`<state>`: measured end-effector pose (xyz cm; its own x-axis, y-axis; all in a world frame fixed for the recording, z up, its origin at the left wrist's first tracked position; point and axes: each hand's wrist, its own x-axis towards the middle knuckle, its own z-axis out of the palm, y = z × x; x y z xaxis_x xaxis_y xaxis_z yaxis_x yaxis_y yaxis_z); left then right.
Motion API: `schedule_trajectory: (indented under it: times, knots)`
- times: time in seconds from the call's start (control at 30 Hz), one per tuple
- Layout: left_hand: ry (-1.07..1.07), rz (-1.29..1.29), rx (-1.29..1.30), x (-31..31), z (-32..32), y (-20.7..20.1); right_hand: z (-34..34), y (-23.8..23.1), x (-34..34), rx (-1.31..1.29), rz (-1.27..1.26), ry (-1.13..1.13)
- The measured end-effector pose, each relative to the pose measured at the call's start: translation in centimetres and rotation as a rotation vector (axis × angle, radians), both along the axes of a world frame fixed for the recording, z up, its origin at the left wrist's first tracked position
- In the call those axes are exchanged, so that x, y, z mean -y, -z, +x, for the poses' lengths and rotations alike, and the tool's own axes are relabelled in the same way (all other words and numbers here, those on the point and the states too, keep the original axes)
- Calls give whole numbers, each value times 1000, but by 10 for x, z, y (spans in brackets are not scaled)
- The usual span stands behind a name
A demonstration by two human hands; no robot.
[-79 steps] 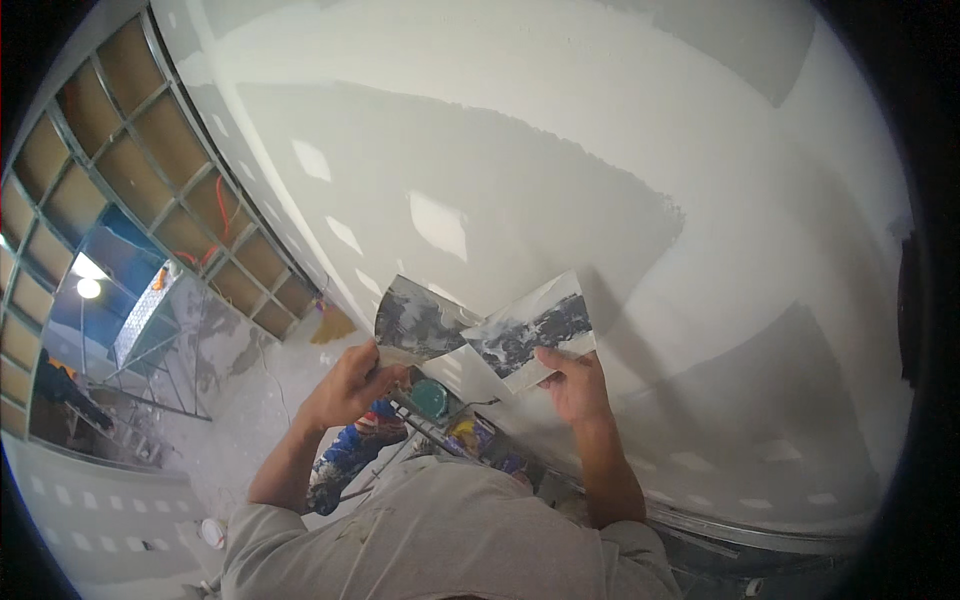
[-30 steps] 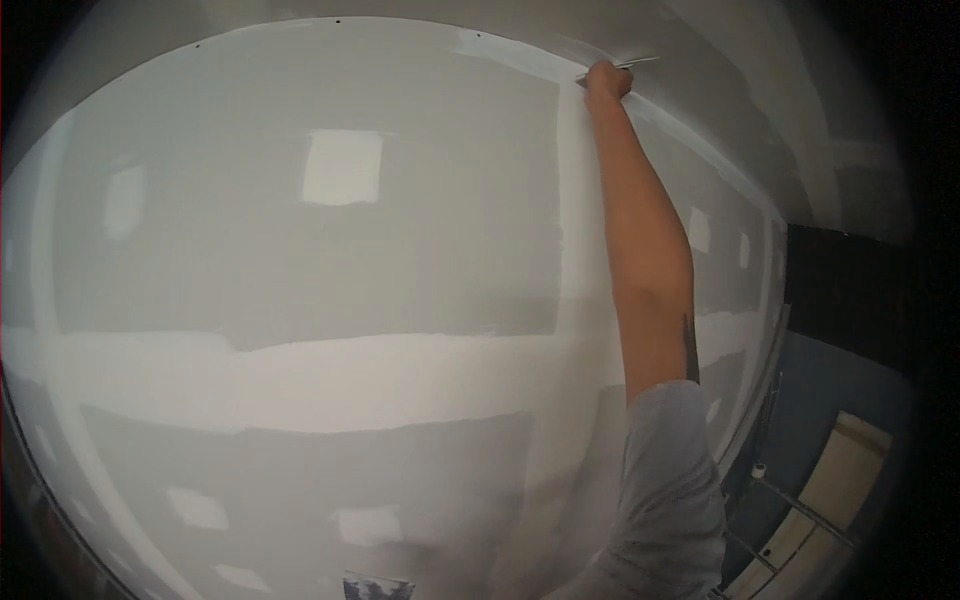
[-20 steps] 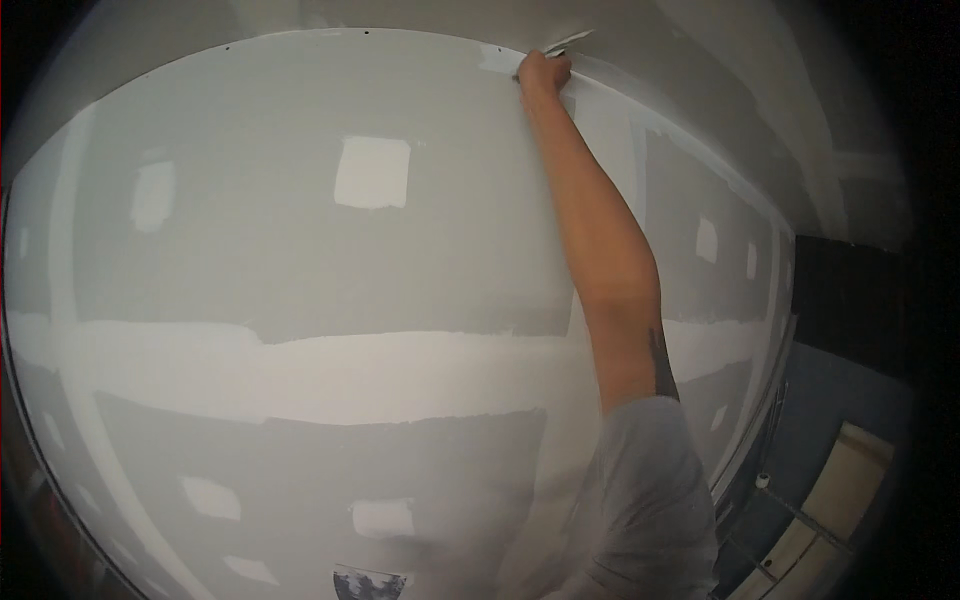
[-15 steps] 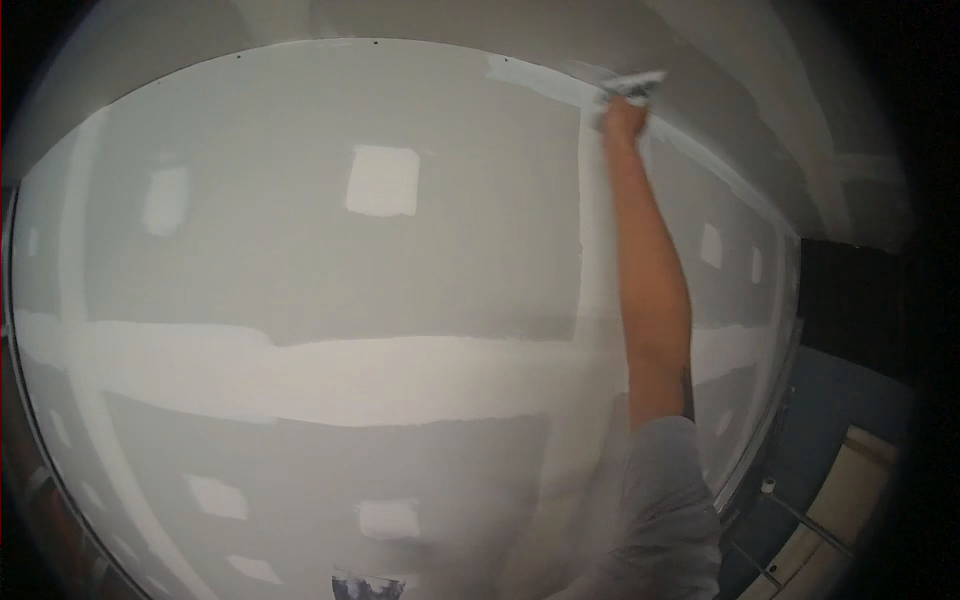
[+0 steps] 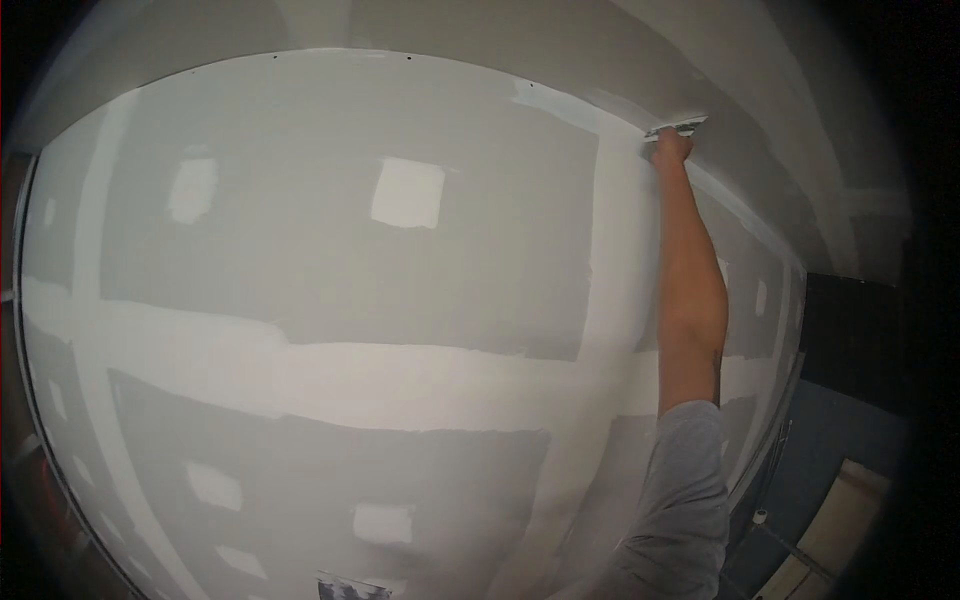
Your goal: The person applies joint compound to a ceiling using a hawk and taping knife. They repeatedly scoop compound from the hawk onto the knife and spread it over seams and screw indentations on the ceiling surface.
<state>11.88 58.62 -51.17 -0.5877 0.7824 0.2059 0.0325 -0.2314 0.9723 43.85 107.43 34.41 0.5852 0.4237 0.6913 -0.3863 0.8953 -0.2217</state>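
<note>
My right hand (image 5: 672,148) is raised high on a stretched arm, closed around a drywall taping knife (image 5: 682,129). The knife's wide blade lies at the seam where the wall meets the ceiling. Only the edge of the blade shows; its handle is hidden in my fist. Below it runs a pale vertical band of joint compound (image 5: 612,260) on the grey drywall (image 5: 500,230). At the lower edge of the picture, part of a flat metal piece (image 5: 352,587) smeared with compound shows. What holds it is out of sight, and so is my left hand.
The ceiling (image 5: 560,50) curves overhead with pale coated strips. A broad horizontal compound band (image 5: 400,385) and several patches, such as a square one (image 5: 408,193), mark the wall. At lower right are a pale board (image 5: 840,510) and a bar with a white end (image 5: 760,517).
My right hand and the knife have shifted right in the picture and a little lower, still at the ceiling seam. The whole view has also shifted slightly. The knife blade now looks narrower.
</note>
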Motion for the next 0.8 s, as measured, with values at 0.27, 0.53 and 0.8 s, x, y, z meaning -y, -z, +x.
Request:
schedule_trajectory:
  times: [0.27,0.53,0.8]
  knots:
    - [-63,83,49,-26,63,-93,-50,-48,34,-36,-2,155]
    - [166,-19,2,-108,132,-208,-57,37,73,650,466,-45]
    - [400,441,334,-220,208,-205,69,434,97,1703,1416,-173]
